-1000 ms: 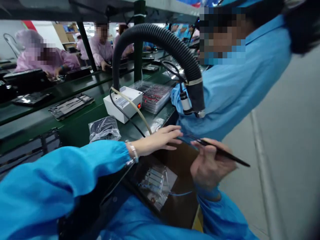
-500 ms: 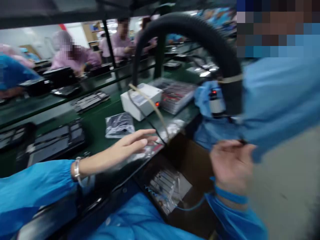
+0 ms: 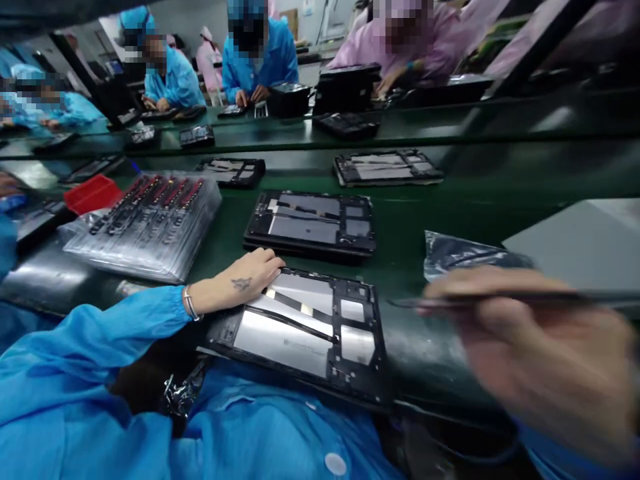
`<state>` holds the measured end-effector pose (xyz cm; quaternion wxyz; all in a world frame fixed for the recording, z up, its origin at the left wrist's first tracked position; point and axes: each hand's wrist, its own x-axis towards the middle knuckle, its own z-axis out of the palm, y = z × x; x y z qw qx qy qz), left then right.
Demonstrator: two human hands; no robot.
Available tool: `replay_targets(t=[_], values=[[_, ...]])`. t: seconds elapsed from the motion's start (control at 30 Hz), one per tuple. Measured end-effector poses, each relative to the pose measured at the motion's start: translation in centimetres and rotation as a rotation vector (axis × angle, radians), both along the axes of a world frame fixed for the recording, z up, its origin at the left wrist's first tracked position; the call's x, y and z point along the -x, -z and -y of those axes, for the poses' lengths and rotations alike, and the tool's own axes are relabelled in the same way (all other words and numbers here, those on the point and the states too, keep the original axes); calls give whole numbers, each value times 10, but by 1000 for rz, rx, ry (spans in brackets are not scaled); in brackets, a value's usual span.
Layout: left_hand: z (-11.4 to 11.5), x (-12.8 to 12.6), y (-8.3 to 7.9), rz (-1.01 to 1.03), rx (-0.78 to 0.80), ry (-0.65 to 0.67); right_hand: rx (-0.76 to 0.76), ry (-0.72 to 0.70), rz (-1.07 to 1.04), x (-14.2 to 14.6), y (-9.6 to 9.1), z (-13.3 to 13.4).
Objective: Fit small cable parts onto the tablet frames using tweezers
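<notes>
Right in front of me an opened tablet (image 3: pixel 300 333), black-framed with silver panels and dark ribbon cables, lies tilted at the bench's near edge. My left hand (image 3: pixel 250 277) grips its upper left edge, fingers curled over the rim. To the right, my right hand (image 3: pixel 530 347), blurred, is closed around thin dark tweezers (image 3: pixel 525 299). Their tip points left, apart from the tablet. Just behind lies a second opened tablet (image 3: pixel 310 223), apparently stacked on another.
At left are a stack of clear plastic trays (image 3: pixel 150 227) with red-and-black parts and a red bin (image 3: pixel 93 193). A plastic bag (image 3: pixel 470 257) and a white box (image 3: pixel 585 233) stand at right. More tablets (image 3: pixel 387 167) lie farther back; co-workers sit across the bench.
The view has swung left onto the tablets. My left hand, earlier held out over the bench, now grips a tablet. My right hand has come over the bench, with tweezers now visible in it.
</notes>
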<state>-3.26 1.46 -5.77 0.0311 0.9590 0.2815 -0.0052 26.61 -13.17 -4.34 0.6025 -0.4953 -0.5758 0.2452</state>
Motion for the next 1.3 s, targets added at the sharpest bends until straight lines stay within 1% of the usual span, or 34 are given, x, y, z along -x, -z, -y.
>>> replay_targets(t=[0.03,0.07,0.13,0.23,0.33,0.57,0.8,0.97,1.3], values=[[4,1,4,24,-4,-11,28,-71,-51,16,-4,-16],[9,2,6,32,-3,-19,67,-89,-40,31,-6,-31],[16,2,5,6,13,-27,143,-136,28,55,-1,-54],[24,0,0,-74,20,-56,181,-111,185,72,12,-68],[26,-4,-2,-118,10,-71,171,-83,301,74,18,-69],[25,-8,2,-119,40,-41,168,-86,427,74,17,-68],[24,-9,3,-108,66,-34,192,-128,474,74,17,-66],[24,-8,1,-101,77,-34,203,-131,520,74,16,-67],[24,-9,-1,-121,102,-37,207,-126,480,73,14,-68]])
